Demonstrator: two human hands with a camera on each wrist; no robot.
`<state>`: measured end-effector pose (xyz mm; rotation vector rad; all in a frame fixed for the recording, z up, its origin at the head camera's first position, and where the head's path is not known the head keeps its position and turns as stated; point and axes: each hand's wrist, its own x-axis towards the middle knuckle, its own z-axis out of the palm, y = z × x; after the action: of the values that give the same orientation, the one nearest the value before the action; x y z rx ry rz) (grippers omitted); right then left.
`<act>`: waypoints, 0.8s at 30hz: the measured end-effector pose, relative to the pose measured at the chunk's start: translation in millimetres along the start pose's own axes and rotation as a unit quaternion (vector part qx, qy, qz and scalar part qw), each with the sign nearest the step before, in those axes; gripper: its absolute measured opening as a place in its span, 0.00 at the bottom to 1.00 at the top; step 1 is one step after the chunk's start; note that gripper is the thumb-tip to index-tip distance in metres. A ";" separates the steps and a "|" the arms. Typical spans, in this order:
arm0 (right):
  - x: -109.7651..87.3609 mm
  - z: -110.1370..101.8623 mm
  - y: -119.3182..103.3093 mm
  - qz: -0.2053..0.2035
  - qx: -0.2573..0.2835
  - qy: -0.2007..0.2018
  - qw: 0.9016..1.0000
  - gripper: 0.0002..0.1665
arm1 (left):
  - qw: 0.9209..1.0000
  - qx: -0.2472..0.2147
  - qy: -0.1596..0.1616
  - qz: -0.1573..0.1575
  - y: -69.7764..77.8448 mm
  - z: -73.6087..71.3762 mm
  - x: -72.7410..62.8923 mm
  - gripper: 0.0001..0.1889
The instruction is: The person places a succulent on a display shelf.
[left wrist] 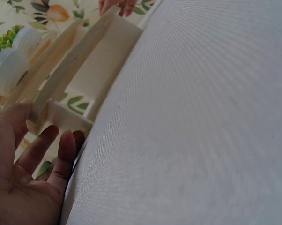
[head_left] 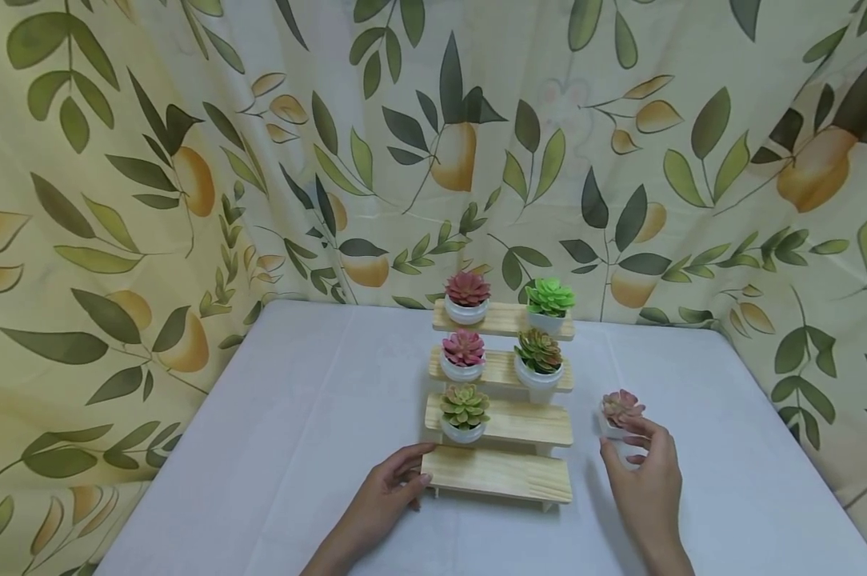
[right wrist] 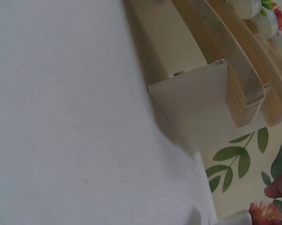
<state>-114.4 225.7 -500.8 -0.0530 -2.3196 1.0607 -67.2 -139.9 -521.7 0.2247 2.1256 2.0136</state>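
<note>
My left hand holds the left end of the lowest board of a tiered wooden plant stand. In the left wrist view, the thumb of that hand lies against the board's end, and its fingers are beside the support. Right of the stand, my right hand hovers around a pale pink potted succulent, fingers loosely bent. The right wrist view shows part of this succulent at the bottom corner, with a fingertip apart from it. Contact by the other fingers cannot be made out.
On the stand's upper tiers are a dark red succulent, a bright green one, a pink one, a brown-green one and a light green one. A white cloth covers the table; a leaf-patterned curtain hangs behind.
</note>
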 end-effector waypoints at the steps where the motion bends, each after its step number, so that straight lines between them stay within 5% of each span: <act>1: 0.0 -0.5 0.5 0.000 -0.004 0.003 1.000 0.33 | 1.000 0.000 0.000 -0.001 0.0 0.2 -0.1 0.23; 11: 6.1 -1.3 7.5 0.072 -0.047 0.015 0.996 0.44 | 1.000 -0.002 0.000 -0.001 -0.7 -0.5 0.8 0.23; 24: 21.2 2.2 10.1 0.156 -0.037 -0.052 0.986 0.55 | 1.000 0.002 -0.001 0.004 -2.3 -1.2 1.0 0.23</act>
<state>-135.1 236.7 -498.6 -0.4126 -2.5000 1.1481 -68.4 -140.9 -523.9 0.2366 2.1305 2.0130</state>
